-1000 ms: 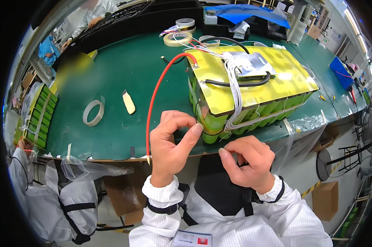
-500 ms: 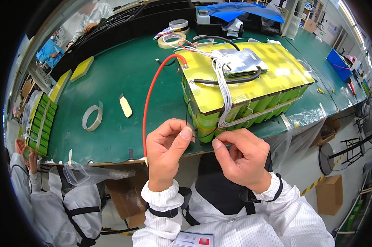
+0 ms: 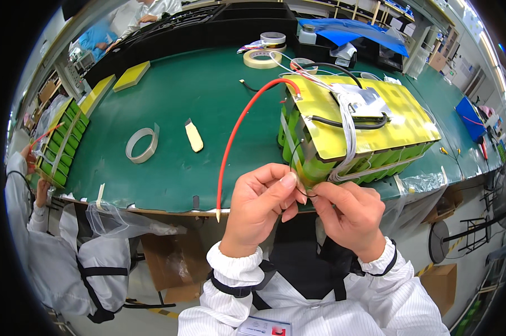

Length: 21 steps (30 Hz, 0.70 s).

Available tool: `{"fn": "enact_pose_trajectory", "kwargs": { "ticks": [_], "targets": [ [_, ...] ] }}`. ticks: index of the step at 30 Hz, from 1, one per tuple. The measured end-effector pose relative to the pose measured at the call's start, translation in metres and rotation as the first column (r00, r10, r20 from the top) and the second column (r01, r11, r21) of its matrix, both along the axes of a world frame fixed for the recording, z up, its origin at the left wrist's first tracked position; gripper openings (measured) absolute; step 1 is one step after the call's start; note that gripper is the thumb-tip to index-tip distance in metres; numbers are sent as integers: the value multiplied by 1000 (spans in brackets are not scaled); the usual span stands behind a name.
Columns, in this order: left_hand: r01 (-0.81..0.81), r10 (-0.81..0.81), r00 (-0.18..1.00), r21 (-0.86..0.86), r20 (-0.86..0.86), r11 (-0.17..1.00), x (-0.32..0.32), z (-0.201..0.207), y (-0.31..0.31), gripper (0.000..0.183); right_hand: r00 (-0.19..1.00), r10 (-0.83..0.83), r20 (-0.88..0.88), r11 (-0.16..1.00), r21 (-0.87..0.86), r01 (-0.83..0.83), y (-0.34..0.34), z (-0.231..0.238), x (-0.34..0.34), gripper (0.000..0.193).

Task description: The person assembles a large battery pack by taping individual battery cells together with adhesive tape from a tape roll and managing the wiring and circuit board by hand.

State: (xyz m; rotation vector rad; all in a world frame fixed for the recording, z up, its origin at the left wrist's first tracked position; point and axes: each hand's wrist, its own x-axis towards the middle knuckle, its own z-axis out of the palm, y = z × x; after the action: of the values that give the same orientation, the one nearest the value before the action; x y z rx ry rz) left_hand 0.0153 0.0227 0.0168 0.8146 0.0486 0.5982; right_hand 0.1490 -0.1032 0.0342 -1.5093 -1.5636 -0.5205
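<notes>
Fingertips (image 3: 291,182) hide whatever both hands pinch.

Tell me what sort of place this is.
Probably a battery-pack assembly workshop: a block of green cylindrical cells under yellow insulating sheet sits on a long green-matted workbench, with rolls of tape nearby, and the workers wear white striped cleanroom coats.

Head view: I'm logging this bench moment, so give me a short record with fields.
Left hand: pinching something small at the battery pack's near corner
Right hand: fingertips meeting the left hand's
Battery pack: green cells, yellow top sheet
Red wire: arcs from the pack, free end hanging
Tape roll: flat on the green mat
</notes>
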Motion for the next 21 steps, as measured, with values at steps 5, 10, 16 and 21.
{"fn": "enact_pose_trajectory", "kwargs": {
  "ticks": [5,10,16,21],
  "targets": [
    [-152,179,969,155,-172,976,4,1,0,17,999,44,11,998,-47,-43,-1,11,4,23],
    [-247,315,929,311,-191,918,13,-2,-4,18,998,53,39,997,-55,-50,0,12,11,20],
    [-357,419,897,332,-138,873,19,-5,-9,21,998,58,33,994,-98,-55,-6,19,14,18],
    [-287,321,938,226,-133,931,16,-6,-7,21,972,97,215,993,41,-109,-4,15,18,22]
  ]
}}
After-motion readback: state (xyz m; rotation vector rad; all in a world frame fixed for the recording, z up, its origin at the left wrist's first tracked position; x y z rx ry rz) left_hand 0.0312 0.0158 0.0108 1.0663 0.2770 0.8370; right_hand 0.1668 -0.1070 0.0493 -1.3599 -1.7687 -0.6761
